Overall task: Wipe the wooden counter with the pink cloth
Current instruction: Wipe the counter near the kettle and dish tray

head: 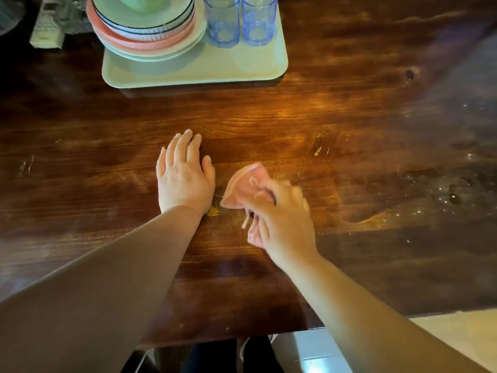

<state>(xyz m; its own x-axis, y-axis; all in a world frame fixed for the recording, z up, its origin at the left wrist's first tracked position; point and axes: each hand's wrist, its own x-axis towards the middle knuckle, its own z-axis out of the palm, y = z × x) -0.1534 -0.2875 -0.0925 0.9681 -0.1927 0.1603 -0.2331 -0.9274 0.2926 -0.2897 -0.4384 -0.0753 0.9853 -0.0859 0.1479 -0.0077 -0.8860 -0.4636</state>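
The near edge of the dark, glossy wooden counter (269, 125) runs across the bottom of the view, with floor visible below it. Just beyond that edge, the right hand (282, 216) is clenched around a bunched pink cloth (246, 187), the cloth's free end pressed to or just above the wood; motion blur prevents saying which. The left hand (184, 175) lies flat beside it, palm down, fingers released and holding nothing.

Between the two hands sits a small yellow smear (213, 210), touching the left wrist's edge and just beside the cloth. Judgement: wiping is under way but this spot is not yet cleared. Further yellow flecks (318, 146) lie right of centre, and pale specks and wet-looking marks (451, 195) spread along the right side. Most of the surface appears still to be done.

Open room is generous to the right and left. At the far side a pale green plastic tray (188, 74) carries stacked green and pink plates (145, 30) and two clear blue tumblers (240, 22); strokes should stop short of it.
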